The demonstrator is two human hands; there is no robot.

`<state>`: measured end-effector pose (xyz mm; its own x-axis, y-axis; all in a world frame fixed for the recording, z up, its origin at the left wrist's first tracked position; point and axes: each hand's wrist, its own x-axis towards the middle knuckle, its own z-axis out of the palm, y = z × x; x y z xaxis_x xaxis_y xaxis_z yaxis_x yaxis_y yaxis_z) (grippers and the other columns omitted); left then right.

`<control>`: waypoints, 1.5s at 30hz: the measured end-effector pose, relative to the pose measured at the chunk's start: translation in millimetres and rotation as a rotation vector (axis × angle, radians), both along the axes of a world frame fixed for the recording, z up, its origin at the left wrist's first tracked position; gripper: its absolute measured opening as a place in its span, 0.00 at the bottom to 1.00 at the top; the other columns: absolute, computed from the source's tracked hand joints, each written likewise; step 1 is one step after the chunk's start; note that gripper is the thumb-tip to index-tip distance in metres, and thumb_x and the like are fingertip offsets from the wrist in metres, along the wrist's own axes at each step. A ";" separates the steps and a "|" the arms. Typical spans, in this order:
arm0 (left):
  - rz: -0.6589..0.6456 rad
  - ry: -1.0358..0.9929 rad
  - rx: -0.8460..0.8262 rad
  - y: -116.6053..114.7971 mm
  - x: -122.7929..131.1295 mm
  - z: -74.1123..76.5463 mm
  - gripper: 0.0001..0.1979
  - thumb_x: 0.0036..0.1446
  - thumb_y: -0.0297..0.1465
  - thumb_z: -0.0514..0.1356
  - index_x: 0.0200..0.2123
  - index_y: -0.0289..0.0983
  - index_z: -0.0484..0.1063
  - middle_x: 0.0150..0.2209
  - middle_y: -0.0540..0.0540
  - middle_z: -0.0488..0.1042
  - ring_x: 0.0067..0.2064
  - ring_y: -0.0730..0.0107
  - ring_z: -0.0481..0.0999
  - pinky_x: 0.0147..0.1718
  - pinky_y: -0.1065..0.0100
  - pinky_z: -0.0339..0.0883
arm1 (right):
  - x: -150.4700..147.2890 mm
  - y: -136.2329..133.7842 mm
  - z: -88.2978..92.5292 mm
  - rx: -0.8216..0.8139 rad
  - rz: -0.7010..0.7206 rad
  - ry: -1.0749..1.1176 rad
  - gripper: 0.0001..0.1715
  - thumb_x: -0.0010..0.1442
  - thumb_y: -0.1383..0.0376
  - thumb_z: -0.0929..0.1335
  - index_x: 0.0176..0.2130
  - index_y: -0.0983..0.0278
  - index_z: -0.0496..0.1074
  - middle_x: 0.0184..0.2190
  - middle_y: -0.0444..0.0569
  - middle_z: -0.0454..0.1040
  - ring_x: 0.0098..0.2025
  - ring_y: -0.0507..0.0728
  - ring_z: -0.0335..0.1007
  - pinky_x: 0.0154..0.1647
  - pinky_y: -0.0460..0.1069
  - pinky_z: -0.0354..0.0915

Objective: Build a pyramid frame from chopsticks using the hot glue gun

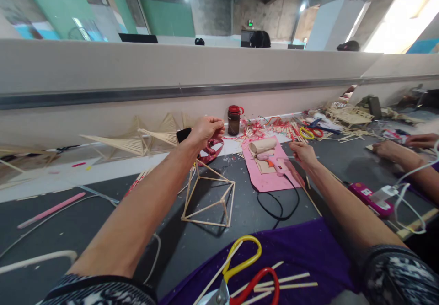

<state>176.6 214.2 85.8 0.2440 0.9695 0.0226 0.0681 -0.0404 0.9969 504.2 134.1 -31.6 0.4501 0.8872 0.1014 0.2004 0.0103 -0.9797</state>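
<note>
My left hand (208,129) is raised above the far side of the desk, its fingers pinched together. Whatever it grips, if anything, is too small to make out. Below it stands an open frame of thin wooden sticks (224,202), joined at the corners. My right hand (304,155) is closed beside a pink sheet (255,184); its fingertips hide any content. On that sheet lie a pink glue gun (283,166) with a black cord and a cardboard roll (263,145). Scissors (242,268) with yellow and red handles lie on purple cloth (308,241) near me, among loose sticks (291,278).
A dark bottle with a red lid (234,121) stands by the partition (192,67). Stick models (126,142) line the left back. Another pair of scissors (310,132) lies amid scraps. At right are a magenta power strip (372,200) and another person's hands (391,152).
</note>
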 end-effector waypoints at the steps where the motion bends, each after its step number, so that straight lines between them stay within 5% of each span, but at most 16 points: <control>1: -0.002 -0.001 0.001 -1.2 1.3 0.7 0.05 0.52 0.25 0.62 0.26 0.33 0.68 0.20 0.51 0.70 0.19 0.80 0.68 0.20 0.76 0.64 | -5.1 0.9 3.2 0.016 0.003 -0.008 0.22 0.45 0.55 0.69 0.37 0.67 0.71 0.17 0.39 0.61 0.16 0.46 0.50 0.14 0.43 0.44; 5: -0.029 0.010 -0.013 -6.1 6.6 0.3 0.05 0.49 0.26 0.64 0.27 0.34 0.69 0.20 0.52 0.71 0.20 0.80 0.69 0.22 0.75 0.66 | -53.1 8.1 28.1 0.072 0.154 -0.075 0.30 0.43 0.59 0.72 0.47 0.66 0.72 0.22 0.40 0.65 0.20 0.47 0.55 0.20 0.44 0.53; 10: -0.095 0.039 -0.033 -12.2 11.3 -2.7 0.06 0.49 0.27 0.65 0.28 0.34 0.69 0.21 0.51 0.72 0.19 0.80 0.69 0.22 0.75 0.65 | -131.1 24.5 63.5 0.193 0.532 -0.306 0.40 0.45 0.59 0.72 0.57 0.67 0.65 0.28 0.42 0.68 0.28 0.49 0.62 0.29 0.45 0.59; 15: -0.122 0.074 -0.026 -15.7 8.8 -4.5 0.03 0.50 0.27 0.62 0.29 0.35 0.69 0.21 0.51 0.72 0.19 0.79 0.71 0.22 0.76 0.66 | -169.0 41.7 69.9 0.282 0.671 -0.416 0.18 0.50 0.57 0.69 0.36 0.68 0.77 0.25 0.42 0.69 0.28 0.48 0.62 0.29 0.43 0.56; 24: 0.023 0.228 0.070 -10.4 -21.6 -7.7 0.11 0.51 0.35 0.61 0.38 0.36 0.74 0.18 0.51 0.71 0.17 0.73 0.71 0.15 0.76 0.60 | -144.1 92.0 76.6 0.069 0.475 -0.672 0.16 0.54 0.61 0.65 0.34 0.68 0.79 0.23 0.46 0.74 0.21 0.48 0.63 0.21 0.42 0.57; 27: 0.080 0.254 0.140 -21.6 -31.3 2.3 0.15 0.51 0.31 0.60 0.44 0.39 0.73 0.17 0.53 0.70 0.15 0.74 0.68 0.14 0.76 0.58 | -137.1 113.3 72.5 0.028 0.394 -0.744 0.15 0.53 0.65 0.65 0.36 0.68 0.79 0.23 0.47 0.75 0.23 0.50 0.66 0.23 0.43 0.59; 33: 0.162 0.213 0.337 -43.7 -48.2 22.0 0.10 0.48 0.27 0.60 0.35 0.35 0.77 0.17 0.53 0.68 0.17 0.79 0.67 0.15 0.79 0.57 | -134.7 144.3 56.9 -0.031 0.304 -0.916 0.16 0.52 0.71 0.64 0.38 0.66 0.79 0.35 0.50 0.79 0.36 0.54 0.73 0.36 0.44 0.63; 41: 0.135 0.115 0.317 -51.0 -54.4 19.6 0.12 0.55 0.37 0.57 0.31 0.34 0.74 0.27 0.47 0.73 0.21 0.80 0.68 0.14 0.79 0.58 | -134.4 151.2 37.8 -0.053 0.412 -1.107 0.26 0.50 0.75 0.64 0.49 0.66 0.74 0.42 0.52 0.77 0.42 0.55 0.72 0.40 0.43 0.63; 45: 0.121 0.097 0.314 -67.8 -54.8 21.5 0.09 0.52 0.32 0.60 0.36 0.36 0.75 0.30 0.48 0.75 0.22 0.80 0.69 0.16 0.79 0.59 | -139.9 142.9 33.7 -0.050 0.565 -1.176 0.18 0.54 0.71 0.64 0.42 0.65 0.77 0.37 0.49 0.79 0.36 0.53 0.73 0.35 0.42 0.62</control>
